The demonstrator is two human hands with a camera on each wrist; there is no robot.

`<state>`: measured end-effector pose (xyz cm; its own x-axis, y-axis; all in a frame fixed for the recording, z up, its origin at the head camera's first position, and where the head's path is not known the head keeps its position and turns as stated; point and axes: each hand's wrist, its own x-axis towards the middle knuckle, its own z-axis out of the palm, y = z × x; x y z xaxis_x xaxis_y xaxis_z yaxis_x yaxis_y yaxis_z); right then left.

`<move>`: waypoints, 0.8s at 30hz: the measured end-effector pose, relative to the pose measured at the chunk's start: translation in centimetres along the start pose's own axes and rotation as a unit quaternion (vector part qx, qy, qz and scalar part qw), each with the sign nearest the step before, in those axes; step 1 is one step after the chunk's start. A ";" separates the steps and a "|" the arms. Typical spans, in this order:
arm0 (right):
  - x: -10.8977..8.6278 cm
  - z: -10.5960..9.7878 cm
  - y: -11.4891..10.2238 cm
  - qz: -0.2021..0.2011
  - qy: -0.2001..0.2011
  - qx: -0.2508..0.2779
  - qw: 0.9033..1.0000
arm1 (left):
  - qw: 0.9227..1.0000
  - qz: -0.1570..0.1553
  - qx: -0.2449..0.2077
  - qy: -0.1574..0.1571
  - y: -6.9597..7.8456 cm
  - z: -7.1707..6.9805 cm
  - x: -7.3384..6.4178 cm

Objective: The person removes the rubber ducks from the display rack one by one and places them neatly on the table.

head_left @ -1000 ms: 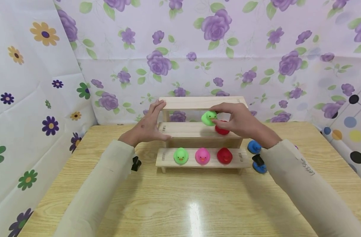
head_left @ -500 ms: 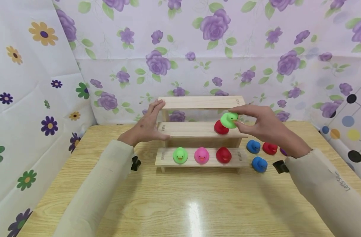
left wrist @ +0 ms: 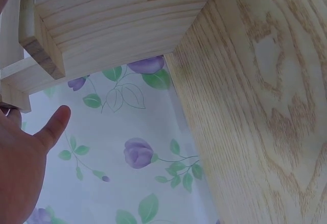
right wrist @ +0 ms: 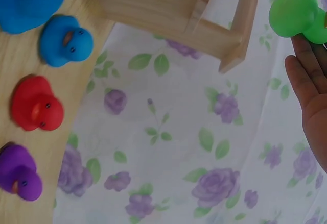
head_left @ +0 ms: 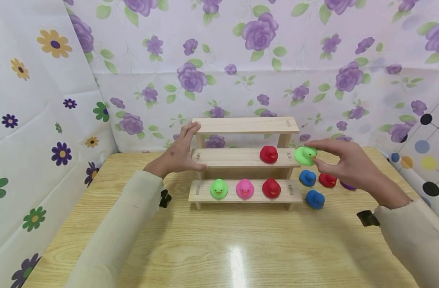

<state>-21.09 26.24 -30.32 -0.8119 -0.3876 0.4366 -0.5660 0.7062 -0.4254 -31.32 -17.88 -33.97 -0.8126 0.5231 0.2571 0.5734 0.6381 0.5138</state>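
A green rubber duck [head_left: 304, 156] is pinched between the thumb and fingers of my right hand [head_left: 343, 162], raised just right of the middle shelf. My left hand [head_left: 181, 154] rests against the left end of the three-step wooden shelf [head_left: 233, 157], fingertips at the top board and thumb by the middle one. In the left wrist view, the thumb [left wrist: 56, 124] stands out straight. A red duck [head_left: 269, 154] sits toward the right of the middle step. Along the bottom step are a green duck [head_left: 219, 189], a pink duck [head_left: 245, 189] and a red duck [head_left: 271, 189].
Right of the shelf on the wooden table [head_left: 219, 240] lie two blue ducks [head_left: 315, 199], another red duck [head_left: 327, 180] and a purple duck [right wrist: 20, 173]. Flowered cloth [head_left: 212, 48] hangs behind, and more patterned cloth stands at both sides.
My right hand has carried the green duck rightward, from over the middle step to beyond the shelf's right end, uncovering the red duck there. My left hand stays in place.
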 end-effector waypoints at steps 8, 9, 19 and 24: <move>-2.4 -0.4 2.4 0.043 0.013 -0.005 0.999 | 1.000 0.003 -0.003 0.000 -0.1 0.0 0.1; -2.7 -0.5 2.7 0.039 0.014 -0.007 0.999 | 1.000 0.004 -0.003 0.001 -0.2 0.0 0.1; -6.2 -0.9 5.6 0.073 0.001 -0.006 0.997 | 1.000 0.001 -0.008 0.001 -0.2 0.1 0.1; -7.8 -0.4 6.9 0.095 -0.001 -0.011 0.995 | 1.000 -0.002 -0.009 0.002 -0.2 0.1 0.1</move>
<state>-18.63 34.38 -36.40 -0.9040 -0.2480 0.3484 -0.3997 0.7796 -0.4821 -31.55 -17.92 -34.15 -0.8157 0.5180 0.2575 0.5675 0.6301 0.5300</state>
